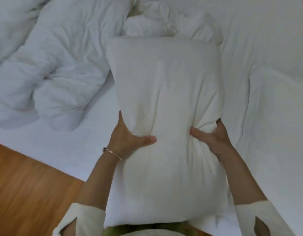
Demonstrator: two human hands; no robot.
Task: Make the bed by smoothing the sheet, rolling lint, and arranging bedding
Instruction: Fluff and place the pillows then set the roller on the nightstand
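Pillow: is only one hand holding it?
No, the left hand and the right hand both grip the pillow at its sides.

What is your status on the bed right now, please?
Both hands, left and right, grip the pillow by its sides. Duvet bunched at left. Sheet wrinkled.

The pillow point(166, 103) is matt cream cloth, soft and creased. The duvet point(50, 65) is matt white cloth, puffy and heavily rumpled. The sheet point(266, 48) is white cloth, mostly smooth with shallow folds. The floor point(28, 193) is smooth, slightly glossy wood. The bracelet point(112, 153) looks like thin shiny metal. The sleeves point(86, 218) are fuzzy white cloth.
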